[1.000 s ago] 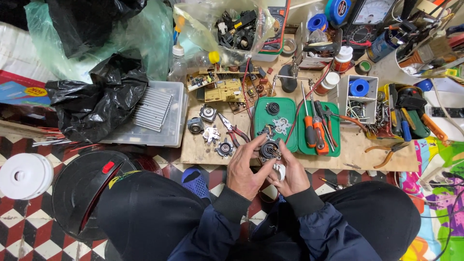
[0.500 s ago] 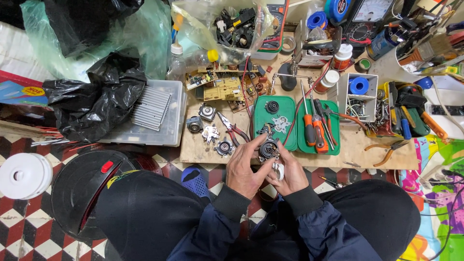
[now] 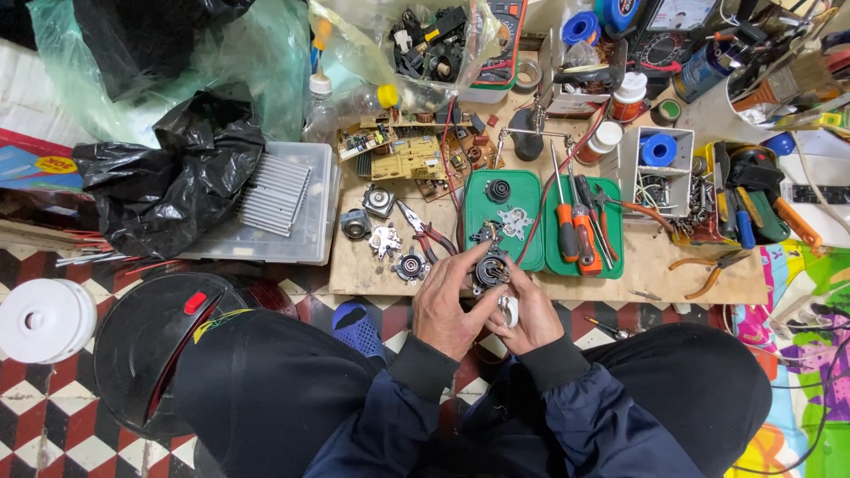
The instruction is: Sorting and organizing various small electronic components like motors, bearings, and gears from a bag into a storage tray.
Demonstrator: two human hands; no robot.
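Board (image 3: 372, 274): low wooden work surface on a checkered floor, the landmark for all entries. Bag (image 3: 168, 177): black plastic, slumped over a clear bin (image 3: 292, 235) just left of the board. Pot (image 3: 150, 354): round, black, below the board's left corner, beside the person's knee. Trays (image 3: 540, 221): two green, side by side on the board's middle, one carrying small metal parts, the other screwdrivers (image 3: 575, 230) with orange handles. Circuit board (image 3: 412, 159): tan, at the board's far edge. Pliers (image 3: 708, 274): on the board's right end, well apart from the hands. Left hand (image 3: 447, 310): just off the board's near edge, fingers curled around the part's left side. Right hand (image 3: 531, 314): beside it, closed on the part from below and right, with something small and white tucked in the palm. Part (image 3: 491, 270): small, round, dark, metal and plastic, held over the board's near edge between both hands; probably light, stiff, with thin tabs that could bend, so best gripped by its rim. Open room: a bare strip along the near edge, left of the hands; elsewhere tools crowd close, and loose pieces lie near the edge.
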